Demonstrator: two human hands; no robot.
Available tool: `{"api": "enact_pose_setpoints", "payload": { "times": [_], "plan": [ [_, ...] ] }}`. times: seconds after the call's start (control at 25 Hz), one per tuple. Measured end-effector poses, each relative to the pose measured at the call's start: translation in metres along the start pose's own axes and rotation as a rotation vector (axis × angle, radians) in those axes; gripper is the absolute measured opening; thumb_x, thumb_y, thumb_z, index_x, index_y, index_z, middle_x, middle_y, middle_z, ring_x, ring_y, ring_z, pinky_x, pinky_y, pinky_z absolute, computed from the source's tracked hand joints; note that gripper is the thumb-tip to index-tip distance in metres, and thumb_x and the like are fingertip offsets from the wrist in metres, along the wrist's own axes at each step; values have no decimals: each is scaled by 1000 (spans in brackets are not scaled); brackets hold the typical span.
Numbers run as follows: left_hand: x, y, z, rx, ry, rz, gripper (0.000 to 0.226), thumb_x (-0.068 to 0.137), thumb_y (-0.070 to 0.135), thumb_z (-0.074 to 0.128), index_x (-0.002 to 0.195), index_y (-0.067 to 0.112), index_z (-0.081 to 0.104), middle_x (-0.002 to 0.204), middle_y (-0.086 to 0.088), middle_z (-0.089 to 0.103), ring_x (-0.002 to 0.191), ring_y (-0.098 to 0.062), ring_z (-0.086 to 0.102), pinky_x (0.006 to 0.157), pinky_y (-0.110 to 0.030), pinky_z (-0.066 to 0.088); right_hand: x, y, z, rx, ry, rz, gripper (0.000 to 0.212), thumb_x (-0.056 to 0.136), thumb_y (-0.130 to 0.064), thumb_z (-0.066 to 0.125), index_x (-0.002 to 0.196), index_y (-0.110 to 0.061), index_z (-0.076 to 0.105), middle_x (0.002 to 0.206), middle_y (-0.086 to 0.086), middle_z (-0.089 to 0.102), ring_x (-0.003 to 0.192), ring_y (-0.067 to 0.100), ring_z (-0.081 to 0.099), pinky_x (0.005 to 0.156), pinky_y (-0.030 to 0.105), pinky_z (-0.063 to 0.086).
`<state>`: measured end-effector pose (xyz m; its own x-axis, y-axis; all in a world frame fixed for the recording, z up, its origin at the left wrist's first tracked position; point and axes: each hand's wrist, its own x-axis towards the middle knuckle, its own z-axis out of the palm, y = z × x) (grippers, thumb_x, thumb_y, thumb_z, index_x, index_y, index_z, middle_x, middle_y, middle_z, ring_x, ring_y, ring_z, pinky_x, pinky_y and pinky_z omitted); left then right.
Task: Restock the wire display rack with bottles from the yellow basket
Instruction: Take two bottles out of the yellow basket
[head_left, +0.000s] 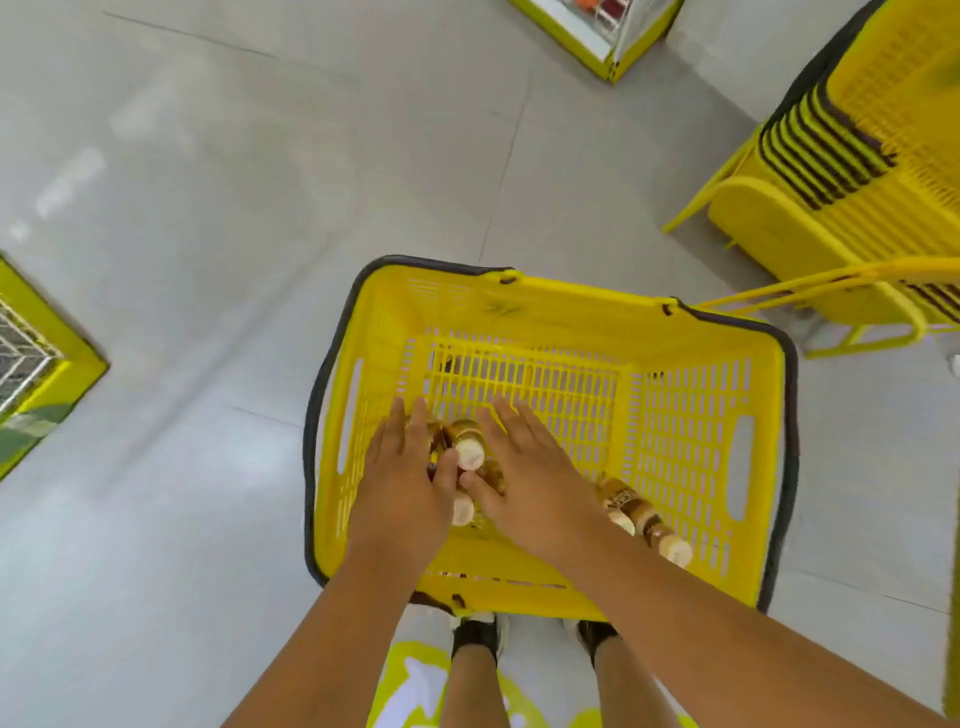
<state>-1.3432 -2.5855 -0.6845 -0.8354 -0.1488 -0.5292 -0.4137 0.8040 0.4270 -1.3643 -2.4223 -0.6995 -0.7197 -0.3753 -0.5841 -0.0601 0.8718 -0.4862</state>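
Both our hands, left (402, 480) and right (524, 480), reach into the basket (691, 415) on the floor, fingers straight and gripping nothing yet, cupped on either side of a cluster of bottles (467, 447). We should close round two or three by their bodies, leaving the pair (644, 522) nearer the right wall for another trip. The rack (23, 343) is well apart, at left.
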Motion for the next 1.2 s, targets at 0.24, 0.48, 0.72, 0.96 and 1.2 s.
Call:
{"api": "enact_pose_setpoints", "payload": {
  "times": [0.24, 0.48, 0.72, 0.96, 1.2],
  "plan": [
    [21, -13, 6, -172, -12, -98, 72, 99, 25, 62, 159, 32, 24, 149, -1, 53, 132, -23, 53, 95, -24, 39, 29, 2, 23, 147, 5, -6, 79, 101, -52, 54, 164, -25, 16, 172, -4, 15, 159, 19, 8, 126, 36, 17],
    [45, -15, 10, -279, 8, -118, 54, 90, 23, 76, 139, 19, 53, 117, 8, 63, 111, -12, 58, 86, -21, 40, 47, 5, 31, 608, 159, 168, 55, 94, -41, 72, 144, -28, 53, 144, -6, 61, 131, 16, 56, 104, 32, 49],
    [61, -11, 10, -417, 74, -150, 34, 86, 21, 80, 117, 24, 66, 105, 9, 69, 99, -12, 62, 75, -8, 45, 55, 10, 32, 822, 187, 276, 50, 88, -36, 80, 134, -30, 62, 129, -11, 69, 118, 10, 61, 82, 13, 43],
    [34, 14, -14, -557, 66, -138, 29, 82, 26, 84, 100, 42, 67, 89, 26, 72, 88, 15, 62, 72, -5, 44, 29, 12, -3, 840, 325, 282, 44, 82, -38, 85, 123, -36, 71, 124, -12, 71, 115, 9, 62, 92, 21, 48],
    [-22, 93, -109, -650, 140, -23, 34, 75, 30, 87, 104, 38, 71, 90, 29, 70, 89, 5, 66, 78, -19, 51, -48, -20, -111, 853, 511, 176, 46, 71, -46, 87, 114, -40, 71, 113, -16, 74, 109, 8, 67, 98, 42, 55]
  ]
}}
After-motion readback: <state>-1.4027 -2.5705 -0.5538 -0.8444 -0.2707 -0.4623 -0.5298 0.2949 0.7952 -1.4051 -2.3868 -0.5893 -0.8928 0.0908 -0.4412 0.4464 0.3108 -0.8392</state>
